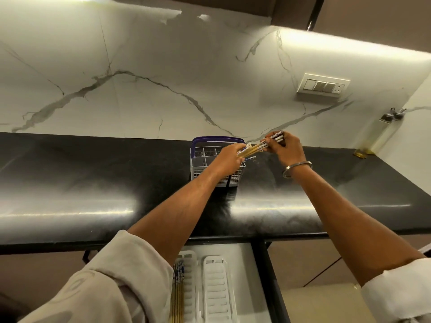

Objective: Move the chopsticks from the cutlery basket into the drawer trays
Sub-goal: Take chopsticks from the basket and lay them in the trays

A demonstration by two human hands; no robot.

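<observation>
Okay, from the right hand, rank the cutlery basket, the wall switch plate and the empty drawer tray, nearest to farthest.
Measured from the right hand:
1. Cutlery basket, just left of it on the counter.
2. Switch plate, up on the wall to its right.
3. Empty drawer tray, far below in the open drawer.

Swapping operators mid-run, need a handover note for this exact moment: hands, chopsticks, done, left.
Left hand grips one end of a chopstick bundle above the cutlery basket; right hand pinches the patterned ends.
Basket stands on the black counter; whether any chopsticks remain inside cannot be told.
Done: some chopsticks already lie in the left drawer tray. Right tray holds none that show.
Left: lower the held bundle into a tray, then check the basket.
</observation>
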